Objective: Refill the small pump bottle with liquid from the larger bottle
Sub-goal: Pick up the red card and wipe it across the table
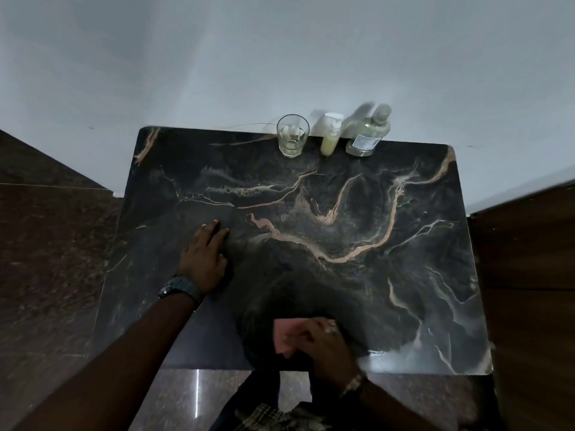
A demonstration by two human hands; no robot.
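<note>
Left hand (205, 259) lies flat on the table (404, 275); right hand (314, 340) grips a pink cloth (284, 332) — small pump bottle (331, 135) and larger bottle (368, 132) stand far beyond both, side by side.

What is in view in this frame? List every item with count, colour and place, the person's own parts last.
glass: one, clear, a little pale liquid in it, far edge of the table, left of the bottles
small pump bottle: one, yellowish liquid, white pump, far edge, between glass and larger bottle
larger bottle: one, clear with pale liquid, white label, far edge, rightmost, capped
table: one, dark marble with tan veins, against the pale wall
pink cloth: one, pink, near edge, under the right hand
left hand: one, flat on the table, watch on the wrist
right hand: one, fingers curled on the pink cloth, ring and bracelet
</note>
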